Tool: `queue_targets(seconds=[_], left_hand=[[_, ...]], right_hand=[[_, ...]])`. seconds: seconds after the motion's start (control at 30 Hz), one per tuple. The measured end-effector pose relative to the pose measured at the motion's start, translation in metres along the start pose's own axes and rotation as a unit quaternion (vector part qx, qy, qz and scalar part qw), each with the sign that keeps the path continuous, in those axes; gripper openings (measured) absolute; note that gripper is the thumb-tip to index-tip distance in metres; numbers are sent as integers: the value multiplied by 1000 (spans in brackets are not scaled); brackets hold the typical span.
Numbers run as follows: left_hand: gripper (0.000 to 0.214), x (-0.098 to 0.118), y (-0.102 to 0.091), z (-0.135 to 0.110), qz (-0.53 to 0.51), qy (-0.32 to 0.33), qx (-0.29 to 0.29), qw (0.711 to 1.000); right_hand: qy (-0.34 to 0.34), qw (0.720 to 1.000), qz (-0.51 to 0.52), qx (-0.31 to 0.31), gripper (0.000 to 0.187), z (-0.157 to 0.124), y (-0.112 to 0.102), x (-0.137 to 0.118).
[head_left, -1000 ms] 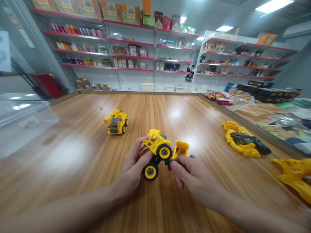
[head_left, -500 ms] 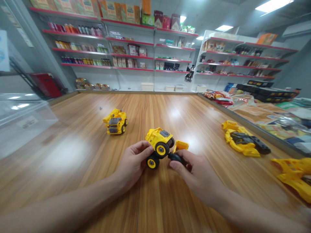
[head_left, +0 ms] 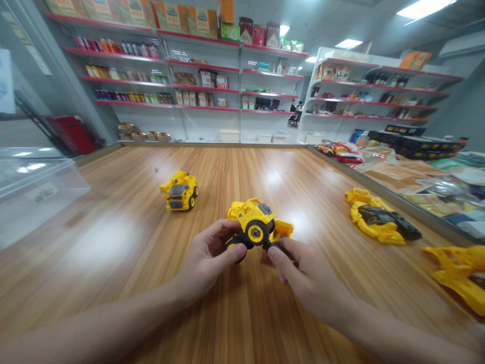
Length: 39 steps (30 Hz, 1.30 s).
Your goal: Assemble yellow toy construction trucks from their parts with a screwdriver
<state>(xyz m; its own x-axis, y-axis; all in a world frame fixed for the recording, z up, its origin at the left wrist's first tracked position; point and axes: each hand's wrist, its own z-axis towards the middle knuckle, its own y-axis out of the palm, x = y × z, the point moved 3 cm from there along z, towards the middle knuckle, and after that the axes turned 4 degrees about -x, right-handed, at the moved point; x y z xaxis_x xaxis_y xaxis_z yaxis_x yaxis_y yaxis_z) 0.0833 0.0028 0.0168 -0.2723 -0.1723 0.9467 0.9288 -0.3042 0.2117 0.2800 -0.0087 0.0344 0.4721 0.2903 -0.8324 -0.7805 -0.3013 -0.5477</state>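
Observation:
A yellow toy construction vehicle (head_left: 254,222) with black-and-yellow wheels is held just above the wooden table (head_left: 125,242) at the centre. My left hand (head_left: 210,263) grips its left rear side, fingers curled round a wheel. My right hand (head_left: 303,278) pinches a small black part (head_left: 273,247) at the vehicle's lower right, beside a yellow bucket piece (head_left: 283,230). Whether the bucket is joined to the vehicle I cannot tell.
A second yellow toy truck (head_left: 180,190) stands farther back on the left. Yellow and black toy parts (head_left: 379,222) lie at the right, more yellow pieces (head_left: 460,275) at the far right edge. A clear plastic box (head_left: 34,192) sits left. Store shelves (head_left: 212,81) line the back.
The vehicle has been turned and lowered between my hands; its wheels now face me more squarely. My right hand moved in closer under the vehicle with the black part.

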Motion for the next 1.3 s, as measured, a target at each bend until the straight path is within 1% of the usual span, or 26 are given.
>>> queue_targets(seconds=[0.1, 0.17, 0.27, 0.33, 0.37, 0.43, 0.53, 0.6, 0.67, 0.77, 0.83, 0.9, 0.93, 1.0, 1.07, 1.13, 1.17, 1.23, 1.3], left_hand=[[27, 0, -1, 1, 5, 7, -12, 1000], [27, 1, -1, 1, 3, 11, -16, 1000], [29, 1, -1, 0, -5, 15, -11, 1000], [29, 2, 0, 1, -7, 16, -6, 1000], [29, 2, 1, 1, -6, 17, -6, 1000], [29, 1, 3, 1, -4, 16, -6, 1000], [29, 0, 6, 1, -12, 21, -19, 1000], [28, -1, 6, 0, -20, 25, -30, 999], [27, -1, 6, -1, -24, 29, -39, 999], [25, 2, 7, -1, -23, 40, -46, 998], [25, 2, 6, -1, -20, 43, -46, 998], [26, 1, 6, -1, -15, 39, -46, 998], [27, 0, 5, -1, -10, 36, -45, 998], [30, -3, 4, -2, 17, 35, -40, 998], [34, -4, 3, -4, 65, 52, -34, 996], [38, -3, 2, -6, 120, 86, -30, 989], [38, -3, 2, -7, 145, 101, -30, 984], [37, -3, 1, -8, 191, 120, -31, 974], [36, -2, -1, -7, 236, 121, -32, 964]], right_hand=[[26, 995, 90, -30, 45, 1, 6, 5], [59, 981, 176, -61, 47, 2, 11, 9], [124, 936, 314, -104, 53, 2, 18, 11], [156, 908, 369, -119, 54, 2, 20, 11], [167, 901, 382, -122, 53, 2, 21, 11], [173, 899, 385, -117, 51, 2, 22, 10], [146, 918, 359, -87, 44, 3, 21, 9], [133, 921, 357, -81, 42, 3, 19, 7], [146, 907, 380, -106, 42, 3, 19, 5], [185, 874, 424, -150, 43, 1, 18, 2], [197, 860, 444, -156, 42, -1, 17, 2], [201, 854, 454, -155, 41, -1, 17, 2], [201, 855, 452, -156, 41, -1, 17, 3], [194, 866, 431, -162, 42, -1, 18, 4], [180, 889, 387, -166, 44, -1, 19, 6], [158, 921, 324, -149, 42, 0, 17, 9], [144, 939, 286, -128, 39, 1, 15, 11], [116, 972, 192, -64, 31, 2, 8, 15], [86, 993, 85, 0, 24, 3, -1, 16]])
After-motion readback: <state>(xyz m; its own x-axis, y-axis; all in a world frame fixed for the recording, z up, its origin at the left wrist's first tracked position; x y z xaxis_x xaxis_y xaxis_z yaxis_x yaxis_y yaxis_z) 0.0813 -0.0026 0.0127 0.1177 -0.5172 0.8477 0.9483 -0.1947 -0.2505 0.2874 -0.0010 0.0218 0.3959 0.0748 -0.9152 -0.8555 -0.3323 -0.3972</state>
